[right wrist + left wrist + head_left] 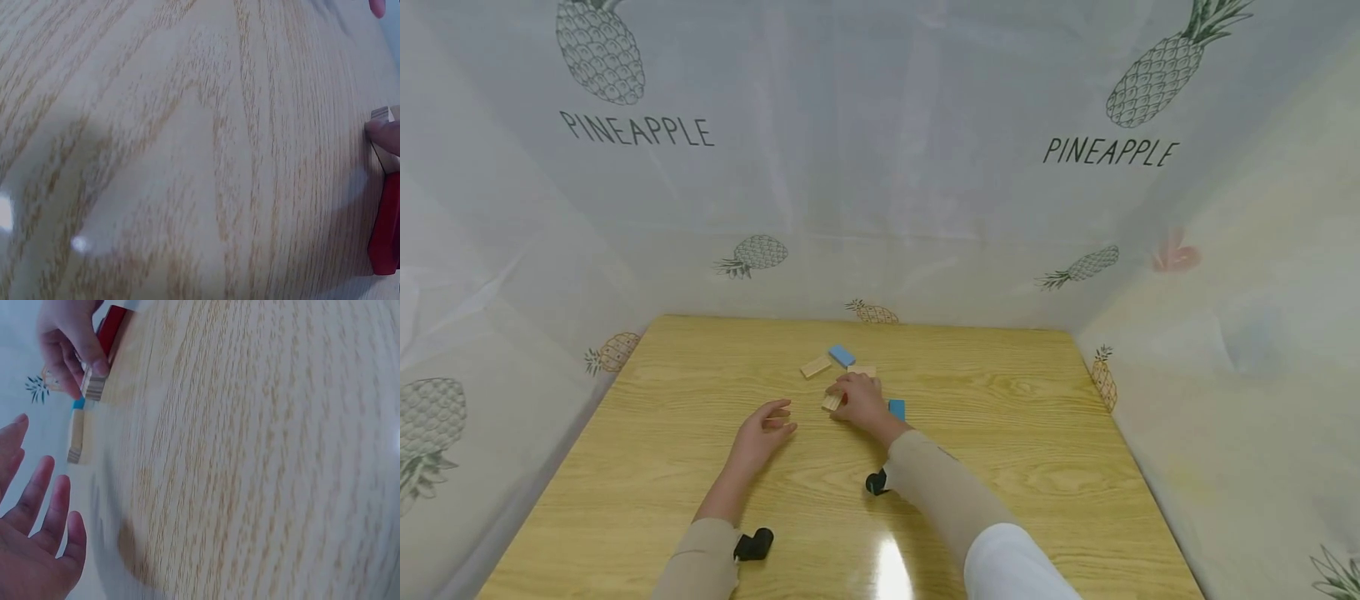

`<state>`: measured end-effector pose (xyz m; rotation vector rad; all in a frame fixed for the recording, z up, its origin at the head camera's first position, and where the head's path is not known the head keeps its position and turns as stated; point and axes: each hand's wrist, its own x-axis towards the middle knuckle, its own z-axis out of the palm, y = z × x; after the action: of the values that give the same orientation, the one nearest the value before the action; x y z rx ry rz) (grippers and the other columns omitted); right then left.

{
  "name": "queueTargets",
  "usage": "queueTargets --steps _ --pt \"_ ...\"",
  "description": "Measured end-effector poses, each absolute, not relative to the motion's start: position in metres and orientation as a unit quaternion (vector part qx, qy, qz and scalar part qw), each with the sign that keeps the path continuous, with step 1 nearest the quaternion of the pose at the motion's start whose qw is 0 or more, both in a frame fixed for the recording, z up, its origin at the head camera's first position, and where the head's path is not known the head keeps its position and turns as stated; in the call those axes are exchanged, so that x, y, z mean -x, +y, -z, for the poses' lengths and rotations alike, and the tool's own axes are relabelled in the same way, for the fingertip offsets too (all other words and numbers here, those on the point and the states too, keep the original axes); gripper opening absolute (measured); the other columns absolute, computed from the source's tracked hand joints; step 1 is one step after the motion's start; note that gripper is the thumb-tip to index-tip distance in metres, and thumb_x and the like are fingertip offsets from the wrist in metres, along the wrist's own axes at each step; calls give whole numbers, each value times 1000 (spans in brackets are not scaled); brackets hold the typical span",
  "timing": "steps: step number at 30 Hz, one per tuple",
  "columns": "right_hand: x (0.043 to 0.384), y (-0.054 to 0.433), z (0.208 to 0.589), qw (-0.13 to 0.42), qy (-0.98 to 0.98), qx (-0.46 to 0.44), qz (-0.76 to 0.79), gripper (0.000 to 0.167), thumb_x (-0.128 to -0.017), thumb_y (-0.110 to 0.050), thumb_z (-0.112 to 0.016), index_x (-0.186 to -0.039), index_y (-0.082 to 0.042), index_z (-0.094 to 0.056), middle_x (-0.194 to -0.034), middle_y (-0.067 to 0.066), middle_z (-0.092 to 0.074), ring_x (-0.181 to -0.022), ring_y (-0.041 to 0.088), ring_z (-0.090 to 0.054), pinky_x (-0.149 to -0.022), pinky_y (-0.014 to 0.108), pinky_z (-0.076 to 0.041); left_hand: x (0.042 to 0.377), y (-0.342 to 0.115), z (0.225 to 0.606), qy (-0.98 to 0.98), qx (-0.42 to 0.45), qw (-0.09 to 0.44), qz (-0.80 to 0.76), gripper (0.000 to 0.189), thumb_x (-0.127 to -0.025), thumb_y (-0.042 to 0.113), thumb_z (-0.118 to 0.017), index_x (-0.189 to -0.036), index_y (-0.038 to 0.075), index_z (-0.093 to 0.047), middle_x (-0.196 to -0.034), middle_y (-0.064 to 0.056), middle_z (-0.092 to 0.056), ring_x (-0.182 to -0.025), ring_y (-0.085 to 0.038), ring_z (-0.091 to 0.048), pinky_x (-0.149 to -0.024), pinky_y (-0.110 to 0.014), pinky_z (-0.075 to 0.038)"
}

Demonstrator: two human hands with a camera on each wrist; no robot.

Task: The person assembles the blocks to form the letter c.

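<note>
My right hand (863, 402) pinches a pale wooden block (832, 403) on the table, thumb on the near side and fingers over the far side. In the right wrist view only the thumb (384, 134) shows, against that block. A red block (112, 328) lies beside it, mostly covered by the hand in the head view. My left hand (763, 433) is held a short way to the left, fingers spread and loosely bent, with nothing in it. The left wrist view shows this left hand (40, 544) apart from the blocks.
Behind the right hand lie two more pale wooden blocks (816, 367) and a blue block (842, 356). Another blue block (897, 409) is right of the wrist. The wooden table (1000, 467) meets pineapple-print sheets (880, 192) at the back and sides.
</note>
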<state>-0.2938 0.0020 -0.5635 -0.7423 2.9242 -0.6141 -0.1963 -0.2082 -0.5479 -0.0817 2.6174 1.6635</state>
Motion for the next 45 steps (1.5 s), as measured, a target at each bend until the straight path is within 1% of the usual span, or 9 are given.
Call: queueTargets --steps 5,9,12,16,22,26,30,36,45 --pt "294 5 561 34 950 241 195 43 -82 -38 -79 -122 -28 -69 -130 -2 -55 -118 21 -47 -92 39 -31 196 -204 546 843 24 23 -537 51 -92 14 -69 -139 6 -51 -128 -17 -59 -116 -35 -54 -95 -53 -45" --pt "294 7 558 33 947 243 206 45 -82 -38 -79 -125 -28 -67 -131 -1 -53 -118 20 -46 -93 38 -31 196 -201 545 844 20 22 -536 50 -93 13 -68 -139 5 -50 -127 -17 -59 -116 -37 -53 -95 -54 -45" --pt "291 11 554 33 942 244 227 45 -83 -36 -78 -126 -26 -67 -132 2 -52 -120 22 -45 -97 42 -32 196 -197 546 841 19 23 -540 50 -93 13 -68 -139 5 -50 -127 -17 -59 -116 -38 -52 -94 -54 -45" --pt "287 19 549 30 937 236 257 45 -83 -31 -79 -126 -23 -67 -135 6 -49 -124 27 -43 -104 49 -30 199 -189 546 832 7 31 -553 49 -93 12 -68 -139 5 -51 -127 -17 -59 -115 -37 -52 -92 -53 -47" --pt "285 37 544 11 930 228 287 42 -84 -27 -79 -125 -21 -68 -133 8 -50 -123 31 -43 -105 54 -30 203 -175 543 837 -7 30 -547 50 -92 16 -69 -139 9 -52 -126 -13 -60 -113 -33 -55 -91 -50 -48" --pt "287 49 544 -2 932 228 283 42 -85 -28 -78 -125 -22 -68 -132 8 -50 -120 29 -45 -105 53 -31 206 -170 544 839 -11 30 -544 51 -92 17 -70 -139 9 -52 -127 -14 -60 -112 -33 -55 -91 -51 -48" --pt "289 60 544 -13 939 226 257 40 -84 -32 -78 -123 -23 -70 -131 8 -50 -121 28 -46 -104 54 -33 209 -163 545 836 -13 26 -548 50 -91 15 -71 -137 8 -54 -125 -15 -61 -110 -33 -56 -91 -51 -48" --pt "288 81 540 -25 937 216 274 40 -82 -32 -80 -118 -19 -72 -128 10 -51 -119 31 -46 -101 54 -35 214 -147 548 833 -22 27 -552 48 -90 13 -72 -135 7 -56 -122 -14 -63 -109 -32 -58 -92 -51 -48" --pt "286 106 542 -30 933 193 301 41 -83 -31 -80 -120 -16 -71 -129 10 -52 -119 32 -46 -102 52 -36 216 -121 554 827 -38 37 -559 46 -89 10 -71 -133 6 -57 -120 -14 -63 -106 -32 -59 -91 -51 -48"
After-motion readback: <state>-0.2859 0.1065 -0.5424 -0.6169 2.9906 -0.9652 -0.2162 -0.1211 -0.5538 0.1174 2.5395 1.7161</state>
